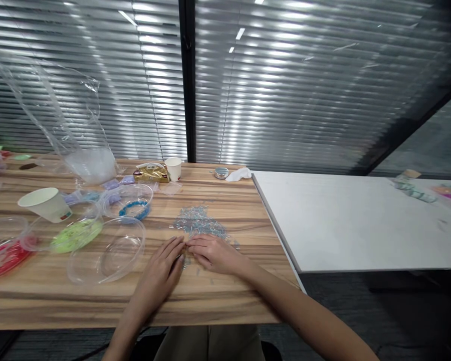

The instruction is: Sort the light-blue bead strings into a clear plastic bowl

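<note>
A loose pile of small, thin blue-grey tube-like pieces (199, 219) lies on the wooden table, with a few stray ones around its edges. At its near left edge my left hand (164, 265) rests palm down, fingers stretched out and thumb apart. My right hand (216, 253) lies low over the pile's near side, fingers extended toward my left fingertips. The fingertips of both hands almost meet. A few pieces show on the table between the two hands. What lies beneath the right palm is hidden.
Left of my hands are an empty-looking clear tub (107, 250), one with green bits (77, 234), a blue ring of beads (134, 210) and red pieces (7, 258). Behind stand paper cups (173, 169), a gold packet (151, 173) and a round tin (221, 173). A white table (342, 220) adjoins right.
</note>
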